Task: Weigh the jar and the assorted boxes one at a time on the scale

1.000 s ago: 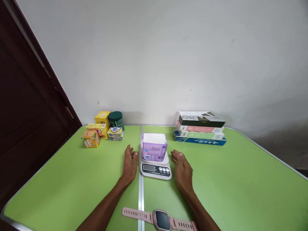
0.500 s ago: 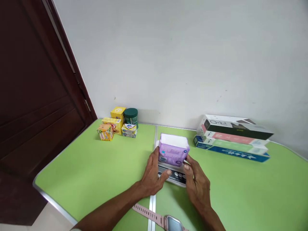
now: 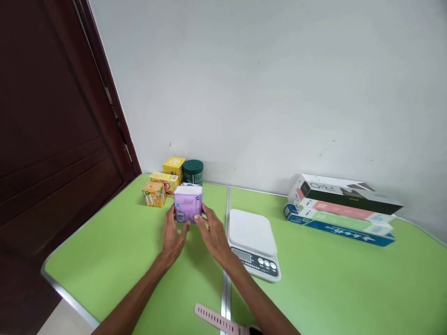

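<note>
A purple and white soft-looking pack point(image 3: 187, 204) is gripped between my two hands, left of the scale. My left hand point(image 3: 173, 236) closes on its left side, thumb along the lower front. On the other side my right hand point(image 3: 213, 230) presses its right edge, thumb at the front corner. The white kitchen scale point(image 3: 251, 232) has a bare platform, with a dark display and round buttons at its near end. Just behind the pack, a small box is mostly hidden. Close by stand an orange patterned box point(image 3: 154, 194), yellow boxes point(image 3: 166, 182) and a green-lidded tub point(image 3: 193, 172).
A stack of long flat boxes point(image 3: 344, 209) lies at the back right against the wall. Near the front edge lies a pink watch strap point(image 3: 216, 318), partly covered by my right arm. A metal seam point(image 3: 226, 279) runs down the green table point(image 3: 324, 288).
My hands came in from either side of the scale and took hold of the purple pack. It has been lifted off the scale and carried left towards the small boxes. The view has turned too.
</note>
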`<state>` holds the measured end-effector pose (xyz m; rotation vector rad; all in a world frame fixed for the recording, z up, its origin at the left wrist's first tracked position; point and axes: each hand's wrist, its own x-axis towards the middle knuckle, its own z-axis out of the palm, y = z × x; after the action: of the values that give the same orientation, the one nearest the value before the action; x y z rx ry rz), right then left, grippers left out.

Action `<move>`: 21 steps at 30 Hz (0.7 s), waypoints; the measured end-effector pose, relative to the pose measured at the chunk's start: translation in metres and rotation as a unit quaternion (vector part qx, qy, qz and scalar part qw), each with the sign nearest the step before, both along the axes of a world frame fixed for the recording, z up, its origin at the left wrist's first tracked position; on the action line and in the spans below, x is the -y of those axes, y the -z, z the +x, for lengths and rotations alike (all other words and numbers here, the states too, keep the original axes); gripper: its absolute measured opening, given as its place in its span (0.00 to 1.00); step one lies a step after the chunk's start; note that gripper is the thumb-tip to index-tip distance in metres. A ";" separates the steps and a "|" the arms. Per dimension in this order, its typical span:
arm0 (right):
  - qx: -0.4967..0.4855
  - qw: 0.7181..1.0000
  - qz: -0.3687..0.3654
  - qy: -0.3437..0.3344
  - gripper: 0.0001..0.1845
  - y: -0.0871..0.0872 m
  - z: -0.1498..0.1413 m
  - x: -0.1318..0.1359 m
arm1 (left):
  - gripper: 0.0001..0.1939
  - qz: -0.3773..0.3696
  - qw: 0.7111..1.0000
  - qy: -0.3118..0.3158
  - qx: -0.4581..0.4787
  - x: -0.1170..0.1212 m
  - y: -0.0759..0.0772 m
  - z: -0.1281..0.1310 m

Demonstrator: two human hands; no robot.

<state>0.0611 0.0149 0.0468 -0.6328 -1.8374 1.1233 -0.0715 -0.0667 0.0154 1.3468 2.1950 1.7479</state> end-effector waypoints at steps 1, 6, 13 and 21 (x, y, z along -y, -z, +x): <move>0.001 1.000 0.007 -0.007 0.34 0.008 -0.014 -0.001 | 0.37 -0.002 1.000 -0.007 0.006 0.000 0.007 -0.014; 0.017 1.000 0.020 -0.017 0.37 0.042 -0.066 -0.008 | 0.35 -0.015 0.999 -0.034 0.016 -0.008 0.030 -0.064; 0.047 0.999 -0.009 -0.011 0.40 0.057 -0.097 -0.020 | 0.31 -0.071 0.995 -0.067 -0.012 -0.028 0.022 -0.084; 0.159 0.986 0.049 -0.028 0.42 0.027 -0.075 -0.008 | 0.29 -0.128 0.985 -0.089 -0.073 -0.033 0.019 -0.096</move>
<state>-0.0142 0.0232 0.0200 -0.7391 -2.1802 1.0043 -0.1673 -0.0335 -0.0032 1.2901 2.5852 1.3882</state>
